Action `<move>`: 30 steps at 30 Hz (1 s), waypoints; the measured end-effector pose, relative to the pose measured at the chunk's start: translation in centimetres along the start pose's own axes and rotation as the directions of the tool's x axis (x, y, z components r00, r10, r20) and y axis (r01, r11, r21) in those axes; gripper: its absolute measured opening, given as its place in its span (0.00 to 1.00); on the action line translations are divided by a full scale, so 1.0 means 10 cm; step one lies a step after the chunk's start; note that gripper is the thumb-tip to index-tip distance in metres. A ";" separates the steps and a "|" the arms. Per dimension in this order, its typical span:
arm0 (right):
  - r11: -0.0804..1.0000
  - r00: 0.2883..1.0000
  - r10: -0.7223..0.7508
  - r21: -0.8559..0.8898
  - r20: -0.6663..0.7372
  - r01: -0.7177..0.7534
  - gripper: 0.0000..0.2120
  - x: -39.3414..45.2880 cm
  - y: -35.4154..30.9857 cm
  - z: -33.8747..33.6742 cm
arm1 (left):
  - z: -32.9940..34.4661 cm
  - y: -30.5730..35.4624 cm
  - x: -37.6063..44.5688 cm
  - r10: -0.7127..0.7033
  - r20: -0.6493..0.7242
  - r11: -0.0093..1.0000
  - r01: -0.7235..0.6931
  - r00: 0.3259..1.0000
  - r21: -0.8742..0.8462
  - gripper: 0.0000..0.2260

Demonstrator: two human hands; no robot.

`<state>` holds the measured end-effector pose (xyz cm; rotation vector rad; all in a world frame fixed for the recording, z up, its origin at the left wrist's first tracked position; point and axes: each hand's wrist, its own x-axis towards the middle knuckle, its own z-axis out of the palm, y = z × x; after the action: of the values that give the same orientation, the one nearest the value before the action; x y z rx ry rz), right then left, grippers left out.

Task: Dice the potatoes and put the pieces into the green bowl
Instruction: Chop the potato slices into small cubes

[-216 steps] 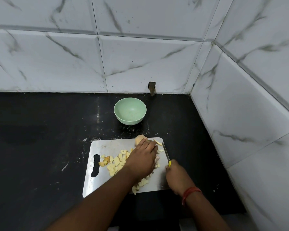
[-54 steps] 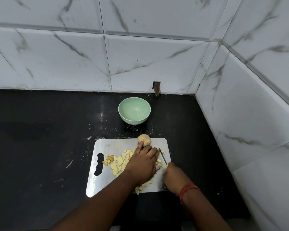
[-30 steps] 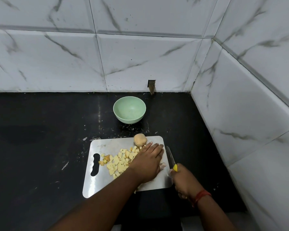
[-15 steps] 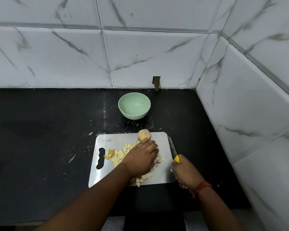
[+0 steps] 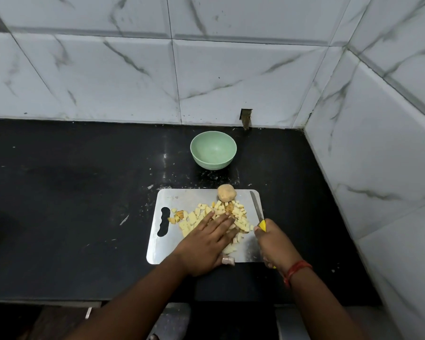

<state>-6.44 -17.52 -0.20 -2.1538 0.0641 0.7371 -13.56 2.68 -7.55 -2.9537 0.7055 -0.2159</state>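
Hands (image 5: pixel 206 244) on steel board (image 5: pixel 172 251); black counter (image 5: pixel 84 192)

Dim, even light; wide-angle bowing at edges.

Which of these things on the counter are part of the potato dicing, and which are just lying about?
In use:
green bowl
whole potato
diced pieces
cutting board
knife
left hand
right hand

Lying about:
pale scraps on the black counter

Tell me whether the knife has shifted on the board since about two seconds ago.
Yes. The knife has moved rightward, from beside the diced pieces to the cutting board's right edge.
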 end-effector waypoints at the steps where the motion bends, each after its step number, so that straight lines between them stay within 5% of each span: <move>1: 1.000 1.000 -0.004 -0.005 0.001 0.004 0.06 -0.01 0.00 0.01 | 0.01 -0.01 -0.01 -0.032 0.000 1.000 0.032 1.000 0.001 0.29; 10: 0.998 0.996 -0.024 0.048 -0.090 0.029 0.05 -0.07 0.02 0.07 | 0.03 0.02 -0.09 -0.158 -0.014 0.984 0.156 0.987 -0.089 0.30; 16: 0.976 0.942 -0.166 -0.185 -0.292 0.114 0.08 0.21 -0.05 0.12 | -0.13 -0.08 0.11 -0.273 -0.007 0.950 0.269 0.962 -0.158 0.31; 22: 0.943 0.963 -0.203 -0.299 -0.178 0.144 0.13 0.30 -0.09 0.25 | -0.18 -0.24 0.34 -0.357 0.033 0.924 0.358 0.934 -0.134 0.30; 30: 0.975 0.925 -0.206 -0.143 -0.318 0.168 0.10 0.36 0.05 0.08 | -0.26 -0.44 0.87 -0.384 0.155 0.890 0.409 0.910 -0.201 0.32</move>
<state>-3.97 -16.54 -2.84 -2.3345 -0.0085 0.2674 -4.35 2.47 -3.43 -3.2725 0.1057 0.0061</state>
